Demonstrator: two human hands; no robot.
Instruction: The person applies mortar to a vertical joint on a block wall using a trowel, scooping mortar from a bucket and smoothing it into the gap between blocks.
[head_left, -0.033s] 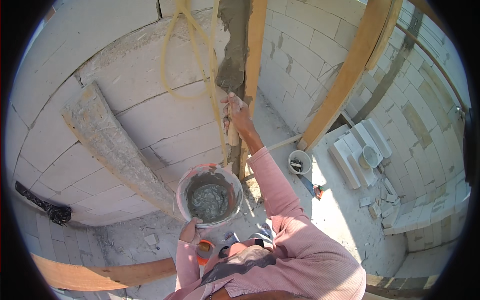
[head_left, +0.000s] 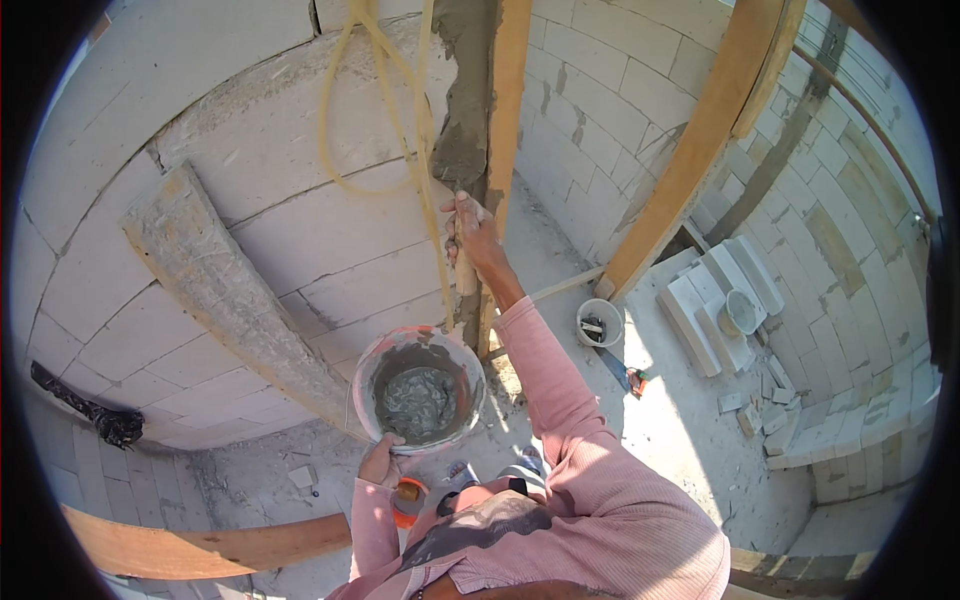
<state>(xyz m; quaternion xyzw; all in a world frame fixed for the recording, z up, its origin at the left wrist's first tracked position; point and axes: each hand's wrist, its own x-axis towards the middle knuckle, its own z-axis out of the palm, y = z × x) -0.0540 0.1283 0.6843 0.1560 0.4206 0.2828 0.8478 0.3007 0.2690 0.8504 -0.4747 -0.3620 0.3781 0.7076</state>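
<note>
My right hand [head_left: 475,235] is closed around the pale handle of a trowel [head_left: 458,175], its mortar-covered blade against a vertical strip of wet grey mortar [head_left: 465,90] beside a wooden board [head_left: 508,75]. Yellow looped hose [head_left: 328,130] hangs just left of the trowel. At lower centre, my left hand [head_left: 380,462] grips the rim of a bucket [head_left: 365,365] containing wet grey mortar [head_left: 415,400].
A mortar-crusted plank [head_left: 230,290] leans on the block wall [head_left: 330,230]. Right are a wooden post [head_left: 690,160], small bucket [head_left: 600,315], hand saw [head_left: 630,378] and stacked blocks [head_left: 690,320] with another bucket [head_left: 738,310]. An orange container [head_left: 408,515] sits below my left hand.
My right hand and trowel sit very slightly lower than in the earlier frame. The bucket and my left hand look almost unchanged.
</note>
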